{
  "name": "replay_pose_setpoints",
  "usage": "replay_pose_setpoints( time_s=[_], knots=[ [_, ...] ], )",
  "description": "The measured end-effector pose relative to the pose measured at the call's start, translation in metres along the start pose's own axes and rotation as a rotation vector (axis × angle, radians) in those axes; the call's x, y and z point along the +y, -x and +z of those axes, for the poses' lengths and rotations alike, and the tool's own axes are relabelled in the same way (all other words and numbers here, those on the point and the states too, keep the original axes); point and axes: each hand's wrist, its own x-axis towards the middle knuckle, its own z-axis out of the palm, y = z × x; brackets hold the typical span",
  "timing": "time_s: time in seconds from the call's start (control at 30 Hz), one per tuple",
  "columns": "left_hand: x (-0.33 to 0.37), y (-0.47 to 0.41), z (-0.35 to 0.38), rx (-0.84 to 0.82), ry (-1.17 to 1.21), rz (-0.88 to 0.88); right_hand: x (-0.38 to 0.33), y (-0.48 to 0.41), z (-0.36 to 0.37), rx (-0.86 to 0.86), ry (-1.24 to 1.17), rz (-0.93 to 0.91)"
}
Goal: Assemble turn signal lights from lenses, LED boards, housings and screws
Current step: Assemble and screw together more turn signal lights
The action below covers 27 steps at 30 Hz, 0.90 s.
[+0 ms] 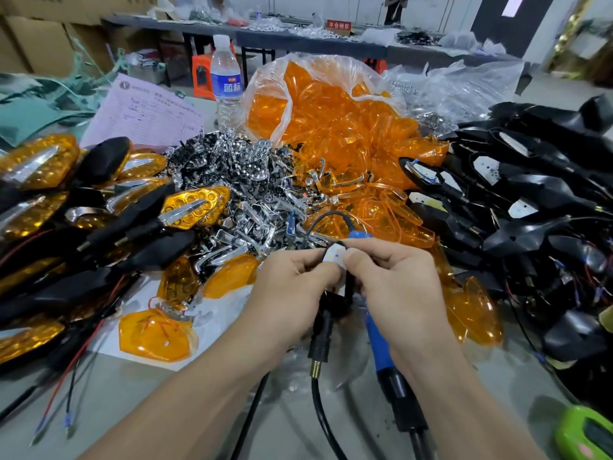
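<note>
At the table's front middle, my left hand (292,290) and my right hand (394,287) together pinch a small white LED board (335,257) sitting in a black housing (328,313), whose stem and cable hang down between my wrists. A blue-handled electric screwdriver (381,353) lies under my right hand, its grip hidden. Loose orange lenses (156,333) lie to the left. Chrome reflector pieces (238,180) are heaped behind. Finished orange-and-black lights (99,200) pile up on the left. Black housings with boards (517,200) are stacked on the right.
A clear bag of orange lenses (331,104) stands at the back centre, with a water bottle (226,81) and a paper form (146,111) to its left. A green device (587,433) sits at the front right corner. Red and black wires (66,386) trail over the front left.
</note>
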Motion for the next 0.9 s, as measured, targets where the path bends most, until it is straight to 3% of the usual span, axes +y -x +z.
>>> replay_pose_setpoints(
  time_s=[0.27,0.47,0.63,0.9],
  knots=[
    [0.005,-0.023,-0.029,0.240,0.093,-0.094,-0.018,-0.033,0.021,-0.113,0.363,-0.120],
    [0.008,-0.029,-0.050,0.306,0.179,-0.115,-0.025,-0.087,0.056,-0.156,0.599,-0.222],
    [0.007,-0.036,-0.056,0.413,0.237,-0.143,-0.020,-0.125,0.101,-0.395,0.965,-0.349],
    [0.009,-0.040,-0.060,0.483,0.275,-0.169,-0.025,-0.161,0.147,-0.473,1.257,-0.514]
  ],
)
